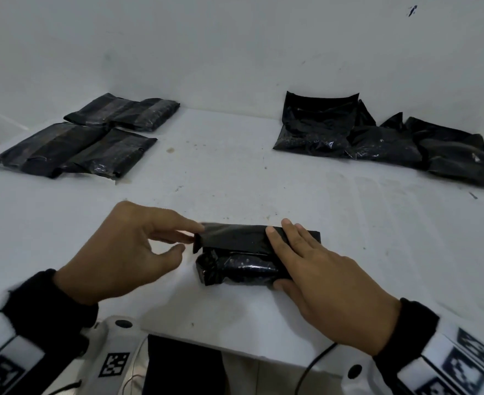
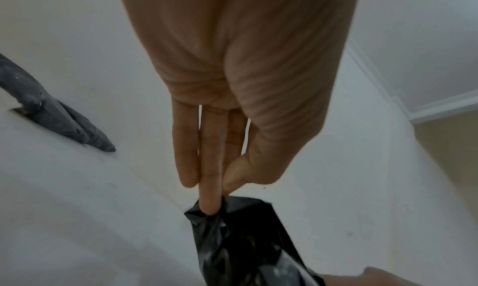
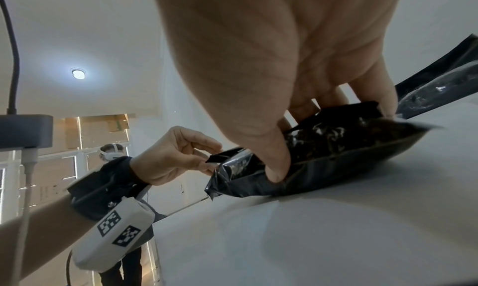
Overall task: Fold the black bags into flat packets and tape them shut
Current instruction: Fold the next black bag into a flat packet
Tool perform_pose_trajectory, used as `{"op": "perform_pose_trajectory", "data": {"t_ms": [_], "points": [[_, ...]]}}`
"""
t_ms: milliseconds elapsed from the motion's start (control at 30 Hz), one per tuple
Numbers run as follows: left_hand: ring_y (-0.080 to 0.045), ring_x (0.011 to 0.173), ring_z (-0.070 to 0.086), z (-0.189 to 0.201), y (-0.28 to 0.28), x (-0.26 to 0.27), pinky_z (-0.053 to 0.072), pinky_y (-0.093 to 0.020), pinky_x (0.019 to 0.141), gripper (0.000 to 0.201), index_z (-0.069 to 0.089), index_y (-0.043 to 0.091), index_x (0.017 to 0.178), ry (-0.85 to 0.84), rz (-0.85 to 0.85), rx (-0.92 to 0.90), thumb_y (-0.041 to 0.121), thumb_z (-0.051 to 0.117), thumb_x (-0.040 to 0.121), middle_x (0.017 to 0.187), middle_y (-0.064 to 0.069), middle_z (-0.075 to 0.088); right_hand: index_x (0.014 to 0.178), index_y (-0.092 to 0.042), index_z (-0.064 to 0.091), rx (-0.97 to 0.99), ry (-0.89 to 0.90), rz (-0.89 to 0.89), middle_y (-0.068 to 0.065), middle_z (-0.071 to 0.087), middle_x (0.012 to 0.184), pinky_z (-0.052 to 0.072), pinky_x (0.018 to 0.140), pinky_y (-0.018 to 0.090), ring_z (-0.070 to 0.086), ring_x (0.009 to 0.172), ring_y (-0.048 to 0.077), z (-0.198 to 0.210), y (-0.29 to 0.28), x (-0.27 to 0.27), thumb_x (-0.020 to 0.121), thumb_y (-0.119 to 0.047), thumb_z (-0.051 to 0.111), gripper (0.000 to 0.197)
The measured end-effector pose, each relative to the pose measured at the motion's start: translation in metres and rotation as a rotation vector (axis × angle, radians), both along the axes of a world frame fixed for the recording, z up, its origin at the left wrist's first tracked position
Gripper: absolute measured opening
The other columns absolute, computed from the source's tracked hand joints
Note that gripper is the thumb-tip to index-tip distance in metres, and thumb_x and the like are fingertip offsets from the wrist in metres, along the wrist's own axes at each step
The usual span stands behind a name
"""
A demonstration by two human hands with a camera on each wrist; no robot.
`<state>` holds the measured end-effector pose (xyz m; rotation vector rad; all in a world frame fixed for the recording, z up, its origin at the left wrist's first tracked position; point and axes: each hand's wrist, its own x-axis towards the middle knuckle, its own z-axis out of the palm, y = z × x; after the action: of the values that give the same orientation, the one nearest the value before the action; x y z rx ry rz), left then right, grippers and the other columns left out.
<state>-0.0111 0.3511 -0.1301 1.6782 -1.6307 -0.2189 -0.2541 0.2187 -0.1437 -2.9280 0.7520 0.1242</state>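
Observation:
A black bag (image 1: 243, 252), partly folded into a thick roll, lies on the white table (image 1: 235, 172) near its front edge. My left hand (image 1: 190, 238) pinches the folded flap's left corner; the right wrist view shows that corner (image 3: 220, 157) between the fingers. My right hand (image 1: 277, 258) lies flat on the bag's right half, fingers straight on top and thumb (image 3: 276, 173) against the near side. The left wrist view shows a fingertip (image 2: 210, 206) on the bag's crumpled end (image 2: 245, 239).
Several flat taped packets (image 1: 92, 138) lie at the back left. A heap of loose black bags (image 1: 392, 141) sits at the back right against the wall. A black object (image 1: 180, 363) and a cable (image 1: 315, 363) are below the table's front edge.

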Motion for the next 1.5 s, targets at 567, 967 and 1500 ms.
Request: {"op": "perform_pose_trajectory", "data": {"t_ms": [567, 967, 1500], "points": [[-0.015, 0.136, 0.041, 0.009, -0.054, -0.053, 0.046, -0.038, 0.100, 0.075, 0.034, 0.020, 0.147, -0.684, -0.032, 0.548, 0.064, 0.046, 0.088, 0.151, 0.005, 0.038, 0.156, -0.024, -0.014, -0.006, 0.074, -0.040, 0.000, -0.014, 0.165, 0.032, 0.115, 0.032, -0.008, 0.152, 0.013, 0.009, -0.013, 0.008, 0.102, -0.051, 0.031, 0.076], [-0.015, 0.150, 0.015, 0.003, -0.060, -0.052, 0.030, -0.031, 0.113, 0.071, 0.010, 0.017, 0.156, -0.720, -0.029, 0.558, 0.052, 0.036, 0.101, 0.165, 0.001, 0.008, 0.156, -0.015, -0.012, 0.056, 0.092, -0.058, 0.003, -0.016, 0.165, 0.012, 0.122, 0.028, -0.010, 0.152, 0.015, 0.006, -0.024, 0.006, 0.106, -0.041, 0.023, 0.067], [-0.021, 0.092, 0.052, 0.013, -0.102, -0.048, 0.040, -0.033, 0.067, 0.022, 0.068, 0.022, 0.111, -0.759, 0.018, 0.517, 0.030, 0.061, 0.092, 0.100, 0.006, 0.045, 0.107, -0.022, 0.068, -0.028, -0.123, -0.161, -0.003, 0.058, 0.109, 0.048, 0.079, 0.037, 0.055, 0.098, 0.020, 0.022, -0.058, 0.018, 0.089, -0.039, 0.067, 0.025]]}}
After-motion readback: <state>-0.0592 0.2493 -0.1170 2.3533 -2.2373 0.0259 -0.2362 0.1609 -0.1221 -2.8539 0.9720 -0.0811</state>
